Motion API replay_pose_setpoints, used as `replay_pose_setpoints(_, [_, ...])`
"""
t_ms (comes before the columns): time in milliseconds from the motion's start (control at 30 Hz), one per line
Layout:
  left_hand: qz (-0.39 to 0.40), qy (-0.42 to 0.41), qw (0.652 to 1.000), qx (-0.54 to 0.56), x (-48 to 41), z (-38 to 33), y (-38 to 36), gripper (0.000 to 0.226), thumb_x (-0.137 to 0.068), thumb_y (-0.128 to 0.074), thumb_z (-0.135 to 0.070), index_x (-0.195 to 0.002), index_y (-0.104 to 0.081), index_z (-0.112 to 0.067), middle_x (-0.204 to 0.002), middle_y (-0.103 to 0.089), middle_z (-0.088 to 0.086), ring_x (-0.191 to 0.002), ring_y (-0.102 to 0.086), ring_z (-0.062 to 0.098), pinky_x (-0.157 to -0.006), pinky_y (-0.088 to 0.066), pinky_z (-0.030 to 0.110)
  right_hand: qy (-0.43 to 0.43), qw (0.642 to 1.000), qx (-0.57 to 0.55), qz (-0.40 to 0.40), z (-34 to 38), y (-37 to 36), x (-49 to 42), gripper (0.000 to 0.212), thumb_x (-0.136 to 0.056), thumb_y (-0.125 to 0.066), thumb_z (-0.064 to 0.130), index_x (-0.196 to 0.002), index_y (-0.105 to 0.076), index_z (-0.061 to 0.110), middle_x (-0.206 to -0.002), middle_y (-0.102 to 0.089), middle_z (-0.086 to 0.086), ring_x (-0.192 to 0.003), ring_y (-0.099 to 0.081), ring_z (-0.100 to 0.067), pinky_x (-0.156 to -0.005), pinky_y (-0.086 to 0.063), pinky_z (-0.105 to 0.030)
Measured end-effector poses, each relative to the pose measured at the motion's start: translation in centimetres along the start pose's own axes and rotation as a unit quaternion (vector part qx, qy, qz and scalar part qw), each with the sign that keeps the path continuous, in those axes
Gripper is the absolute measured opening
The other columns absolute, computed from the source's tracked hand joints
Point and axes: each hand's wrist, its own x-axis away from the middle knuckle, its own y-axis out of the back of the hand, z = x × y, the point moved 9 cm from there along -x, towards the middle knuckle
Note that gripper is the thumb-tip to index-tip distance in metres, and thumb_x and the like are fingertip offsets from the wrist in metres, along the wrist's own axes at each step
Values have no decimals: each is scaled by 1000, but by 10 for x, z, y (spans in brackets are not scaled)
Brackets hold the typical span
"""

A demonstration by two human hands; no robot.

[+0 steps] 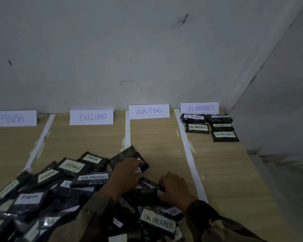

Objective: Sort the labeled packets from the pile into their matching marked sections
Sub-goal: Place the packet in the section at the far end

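Note:
A pile of dark packets (47, 189) with white labels such as FINISH and ON PROGRESS covers the near left of the wooden table (152, 137). My left hand (128, 173) rests on a dark packet (128, 155) at the pile's far right, fingers curled over its edge. My right hand (175, 188) grips the right end of another dark packet (147, 187) lying on the pile. Standing cards mark the sections: FINISH (13, 118), EXCLUDED (91, 117), WAITING (149, 111), ON PROGRESS (199, 108). Several ON PROGRESS packets (210, 127) lie in that section.
White paper strips (189, 154) taped to the table divide the sections. A grey wall (147, 49) stands behind the cards, and a side wall (278, 102) closes the right. The table's right edge (252, 159) drops off beyond the ON PROGRESS section.

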Motion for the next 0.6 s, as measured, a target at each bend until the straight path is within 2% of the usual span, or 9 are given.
replay_pose_setpoints(100, [5, -9, 1000, 15, 8, 1, -2, 41, -86, -55, -22, -127, -54, -25, -133, -51, -1, -124, -45, 17, -102, -37, 31, -19, 998, -52, -12, 2, 1, 3, 27, -77, -63, 27, -96, -46, 20, -110, -52, -7, -98, -51, -27, -74, -33, -32])
replay_pose_setpoints(167, [2, -36, 999, 4, 10, -5, -2, 43, -83, -57, -25, -126, -55, -24, -130, -54, -2, -122, -47, 17, -102, -38, 31, -35, 990, -134, -30, -1, 11, 5, 26, -78, -64, 24, -92, -43, 22, -99, -58, -3, -84, -53, -22, -63, -35, -28])
replay_pose_setpoints(233, [3, -61, 998, -3, 8, -15, 0, 49, -77, -55, -31, -125, -56, -23, -126, -57, -1, -119, -48, 18, -102, -39, 34, -24, 975, -212, -61, -1, 26, 8, 26, -77, -66, 20, -90, -45, 23, -86, -57, 3, -74, -52, -17, -53, -34, -24])
replay_pose_setpoints(333, [21, -80, 996, -20, 1, -29, 1, 53, -77, -55, -36, -129, -52, -22, -128, -55, 0, -119, -48, 19, -104, -36, 33, 21, 954, -283, -102, 5, 53, 9, 27, -76, -67, 6, -89, -54, 24, -82, -56, 7, -76, -55, -18, -62, -43, -28])
replay_pose_setpoints(433, [20, -73, 997, 16, -6, -42, 6, 51, -84, -59, -31, -133, -46, -26, -125, -58, -1, -110, -54, 19, -92, -43, 31, 60, 946, -289, -137, 12, 78, 5, 33, -74, -66, -3, -98, -63, 20, -96, -63, -4, -87, -59, -24, -72, -49, -33])
replay_pose_setpoints(500, [26, -59, 997, 49, -9, -48, 8, 50, -87, -58, -26, -134, -40, -25, -115, -62, 2, -98, -59, 22, -79, -45, 30, 79, 940, -297, -147, 18, 91, 5, 36, -75, -64, -4, -100, -59, 22, -93, -63, -7, -84, -60, -27, -68, -49, -36])
replay_pose_setpoints(600, [1, -44, 996, 78, -11, -50, 15, 49, -88, -58, -22, -133, -39, -25, -104, -64, 5, -88, -60, 24, -72, -49, 34, 86, 926, -326, -171, 23, 104, 5, 40, -78, -64, -2, -101, -48, 27, -89, -59, -5, -80, -57, -25, -65, -48, -40])
